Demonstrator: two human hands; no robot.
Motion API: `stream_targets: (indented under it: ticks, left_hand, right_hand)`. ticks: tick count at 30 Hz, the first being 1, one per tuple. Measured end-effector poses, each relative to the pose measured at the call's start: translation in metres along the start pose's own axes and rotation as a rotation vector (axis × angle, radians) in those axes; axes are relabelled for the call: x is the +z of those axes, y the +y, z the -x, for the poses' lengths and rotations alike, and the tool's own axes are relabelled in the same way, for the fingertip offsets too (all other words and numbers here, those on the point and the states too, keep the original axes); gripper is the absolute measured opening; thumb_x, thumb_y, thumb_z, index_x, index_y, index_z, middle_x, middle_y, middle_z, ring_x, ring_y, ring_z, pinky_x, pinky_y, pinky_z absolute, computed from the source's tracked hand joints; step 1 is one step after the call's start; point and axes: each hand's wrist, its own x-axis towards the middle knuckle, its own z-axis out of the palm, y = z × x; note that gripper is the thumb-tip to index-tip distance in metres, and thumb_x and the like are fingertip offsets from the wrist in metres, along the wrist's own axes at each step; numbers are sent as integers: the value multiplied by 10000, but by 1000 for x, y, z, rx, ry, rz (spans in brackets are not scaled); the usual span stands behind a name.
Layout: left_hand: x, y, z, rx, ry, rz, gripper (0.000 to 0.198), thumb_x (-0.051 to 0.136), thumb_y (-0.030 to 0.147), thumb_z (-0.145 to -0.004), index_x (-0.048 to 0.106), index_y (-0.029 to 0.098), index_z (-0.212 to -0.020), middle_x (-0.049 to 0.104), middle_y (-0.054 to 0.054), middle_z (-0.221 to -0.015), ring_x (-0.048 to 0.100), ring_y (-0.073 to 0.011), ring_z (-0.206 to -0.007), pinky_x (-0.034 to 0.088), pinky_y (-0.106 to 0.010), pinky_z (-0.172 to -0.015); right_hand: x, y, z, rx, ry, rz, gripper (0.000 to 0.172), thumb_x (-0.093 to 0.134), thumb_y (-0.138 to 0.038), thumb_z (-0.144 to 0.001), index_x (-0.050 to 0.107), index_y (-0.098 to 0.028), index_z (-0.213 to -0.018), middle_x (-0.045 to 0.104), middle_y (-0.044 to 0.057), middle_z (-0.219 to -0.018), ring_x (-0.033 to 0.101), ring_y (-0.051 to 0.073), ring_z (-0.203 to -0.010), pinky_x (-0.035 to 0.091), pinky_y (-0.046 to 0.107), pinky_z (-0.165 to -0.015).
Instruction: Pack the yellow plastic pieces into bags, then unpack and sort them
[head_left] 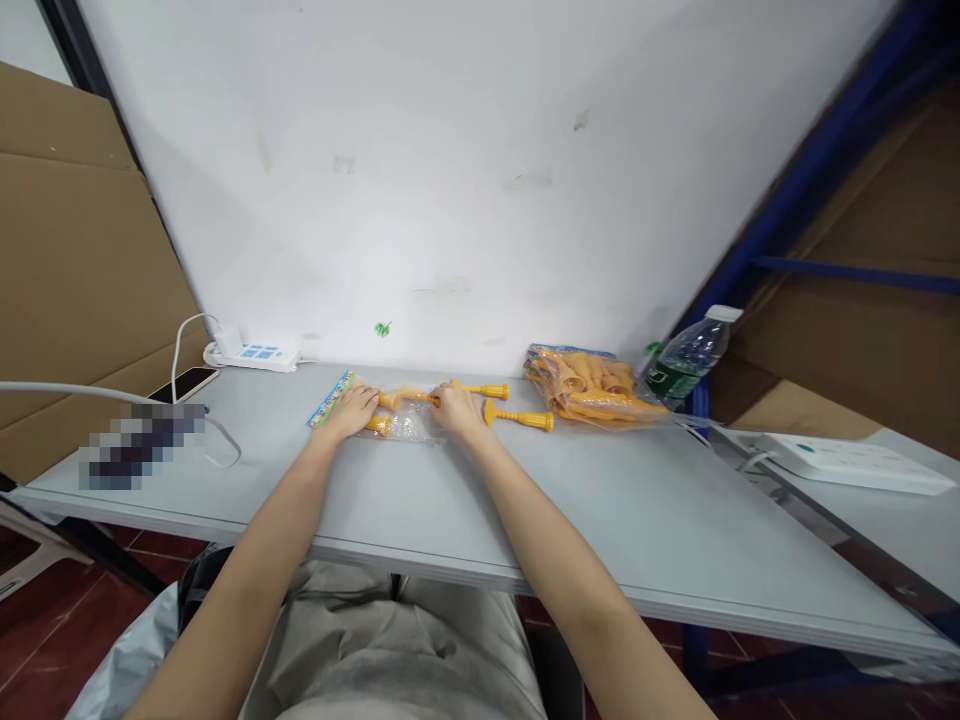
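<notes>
A clear plastic bag (409,428) with a colourful printed header card (330,398) lies on the table, with yellow-orange plastic pieces inside. My left hand (354,410) is closed on the bag beside the card, over part of the contents. At the bag's other end, my right hand (456,405) has its fingers closed around a yellow plastic piece (416,395) that reaches into the bag; the fingers partly hide it. Just right of that hand, two loose yellow pieces with ribbed, column-like ends lie on the tabletop, an upper piece (491,391) and a lower piece (529,420).
Filled bags of similar orange pieces (589,385) are piled at the right, against a tilted water bottle (694,355). A power strip (259,355), white cable (176,350) and phone (187,384) sit at the left. Another white strip (855,462) lies far right. A white wall stands behind.
</notes>
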Motion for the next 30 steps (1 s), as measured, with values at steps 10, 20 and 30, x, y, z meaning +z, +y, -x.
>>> stream_targets:
  ticks: [10, 20, 30]
  left_hand:
    - [0, 1, -2, -369, 102, 167, 524, 237, 278, -959, 419, 146, -1433, 483, -104, -1466, 428, -235, -1370, 348, -385, -1120]
    - [2, 9, -4, -332, 153, 210, 457, 269, 211, -954, 507, 129, -1336, 522, -96, -1430, 451, -184, -1346, 331, -314, -1129]
    - [0, 12, -1, -136, 178, 86, 309, 388, 132, -868, 657, 191, -1009, 636, -71, -1248, 542, -197, -1223, 397, -349, -1091]
  right_hand:
    - [33, -4, -9, -50, 156, -384, 272, 532, -155, -838, 637, -158, -1088, 548, 110, -1244, 600, 169, -937, 465, 277, -832]
    - [50, 6, -19, -135, 54, -596, 249, 543, -86, -792, 681, -152, -987, 675, 75, -1144, 605, 159, -1090, 425, 265, -975]
    - [31, 38, -18, 253, 396, -369, 418, 362, -90, -838, 611, -93, -1174, 605, 143, -1238, 567, 216, -1121, 424, 297, -926]
